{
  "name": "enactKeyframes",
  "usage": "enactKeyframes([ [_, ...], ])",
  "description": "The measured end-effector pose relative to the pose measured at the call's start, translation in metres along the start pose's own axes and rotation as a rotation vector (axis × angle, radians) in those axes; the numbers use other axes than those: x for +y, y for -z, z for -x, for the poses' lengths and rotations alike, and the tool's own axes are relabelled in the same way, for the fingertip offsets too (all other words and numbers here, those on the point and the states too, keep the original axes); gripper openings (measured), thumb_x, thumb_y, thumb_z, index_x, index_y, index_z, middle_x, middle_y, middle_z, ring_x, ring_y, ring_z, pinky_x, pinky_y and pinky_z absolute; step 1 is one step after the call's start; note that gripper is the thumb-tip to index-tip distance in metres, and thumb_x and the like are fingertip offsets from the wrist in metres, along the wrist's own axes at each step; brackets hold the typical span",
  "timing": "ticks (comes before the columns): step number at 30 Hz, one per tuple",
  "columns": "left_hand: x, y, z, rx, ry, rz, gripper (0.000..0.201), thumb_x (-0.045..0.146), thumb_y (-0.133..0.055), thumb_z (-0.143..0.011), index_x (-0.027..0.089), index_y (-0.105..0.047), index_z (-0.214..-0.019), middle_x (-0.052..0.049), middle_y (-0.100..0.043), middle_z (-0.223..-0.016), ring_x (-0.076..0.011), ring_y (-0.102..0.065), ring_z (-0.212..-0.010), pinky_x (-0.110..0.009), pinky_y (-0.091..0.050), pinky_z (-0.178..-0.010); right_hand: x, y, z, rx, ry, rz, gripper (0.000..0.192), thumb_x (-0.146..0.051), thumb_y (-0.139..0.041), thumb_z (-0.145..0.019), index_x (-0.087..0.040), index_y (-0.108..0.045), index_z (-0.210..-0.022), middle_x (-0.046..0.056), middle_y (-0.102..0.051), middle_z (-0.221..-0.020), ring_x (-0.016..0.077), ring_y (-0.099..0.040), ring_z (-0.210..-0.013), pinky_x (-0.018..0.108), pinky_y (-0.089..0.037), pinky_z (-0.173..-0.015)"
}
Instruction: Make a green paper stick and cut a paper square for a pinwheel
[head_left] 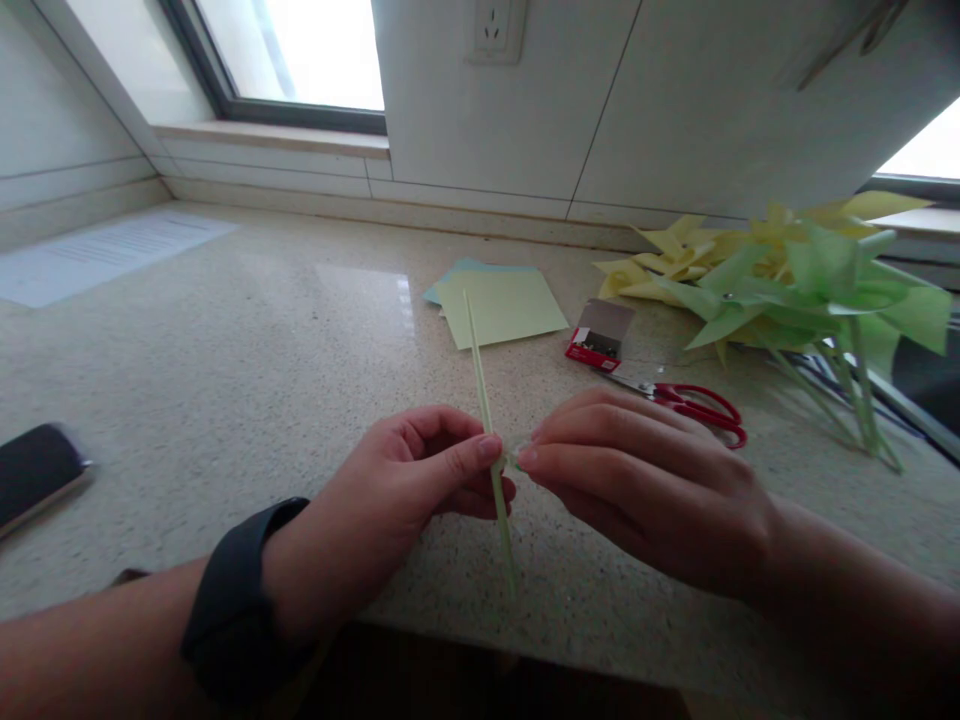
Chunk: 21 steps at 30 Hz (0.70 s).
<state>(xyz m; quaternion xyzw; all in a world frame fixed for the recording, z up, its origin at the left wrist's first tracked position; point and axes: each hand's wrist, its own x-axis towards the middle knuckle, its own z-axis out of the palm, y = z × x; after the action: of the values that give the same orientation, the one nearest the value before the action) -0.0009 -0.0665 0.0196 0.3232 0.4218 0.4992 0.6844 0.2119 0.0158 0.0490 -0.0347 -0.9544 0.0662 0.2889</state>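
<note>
Pinching a green stick (pixel 481 385) in left fingers (pixel 459 462), tiny piece (pixel 514 459) in right fingers (pixel 589 466), scissors (pixel 665 393) and red box (pixel 595 342) beyond

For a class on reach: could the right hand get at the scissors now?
Likely yes: the scissors lie just beyond the right hand, nothing visible between them, though it may be pinching something small.

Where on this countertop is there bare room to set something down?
The widest bare patch of countertop lies between the white sheet, the dark flat object and the left hand. Crowded: the right side, where the red box, scissors and paper pinwheels bunch beyond the right hand.
</note>
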Motion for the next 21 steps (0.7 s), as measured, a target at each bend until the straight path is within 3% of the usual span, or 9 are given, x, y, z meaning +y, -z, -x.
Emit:
enactKeyframes([
  [10, -0.001, -0.0002, -0.0002, 0.02, -0.021, -0.017, 0.02, 0.031, -0.08, -0.086, 0.016, -0.069, -0.082, -0.001, -0.075, -0.075, -0.0138, -0.071, -0.071, -0.024, -0.056, -0.07, -0.0049, 0.0013, -0.0081, -0.089, 0.006, 0.04, 0.015, -0.014, -0.05, -0.102, -0.015, -0.064, -0.107, 0.007, -0.068, -0.087, 0.0204, -0.061, -0.082, 0.036, -0.052, -0.071],
  [17, -0.0001, 0.0002, -0.0009, 0.008, -0.003, -0.053, 0.021, 0.033, -0.079, -0.086, 0.016, -0.068, -0.079, -0.001, -0.076, -0.074, -0.0129, -0.071, -0.07, -0.023, -0.055, -0.069, -0.0028, -0.0028, -0.0057, -0.084, -0.039, -0.028, 0.007, -0.011, -0.057, -0.097, -0.016, -0.06, -0.102, 0.006, -0.067, -0.088, 0.019, -0.059, -0.083, 0.034, -0.05, -0.072],
  [21, 0.0017, -0.0008, 0.0002, 0.014, -0.01, -0.075, 0.021, 0.03, -0.079, -0.087, 0.016, -0.069, -0.076, 0.001, -0.073, -0.068, -0.01, -0.066, -0.063, -0.019, -0.051, -0.062, -0.0054, -0.0012, -0.0091, -0.119, -0.024, 0.039, 0.017, -0.014, -0.049, -0.102, -0.014, -0.066, -0.102, 0.007, -0.068, -0.088, 0.0184, -0.059, -0.08, 0.032, -0.049, -0.07],
])
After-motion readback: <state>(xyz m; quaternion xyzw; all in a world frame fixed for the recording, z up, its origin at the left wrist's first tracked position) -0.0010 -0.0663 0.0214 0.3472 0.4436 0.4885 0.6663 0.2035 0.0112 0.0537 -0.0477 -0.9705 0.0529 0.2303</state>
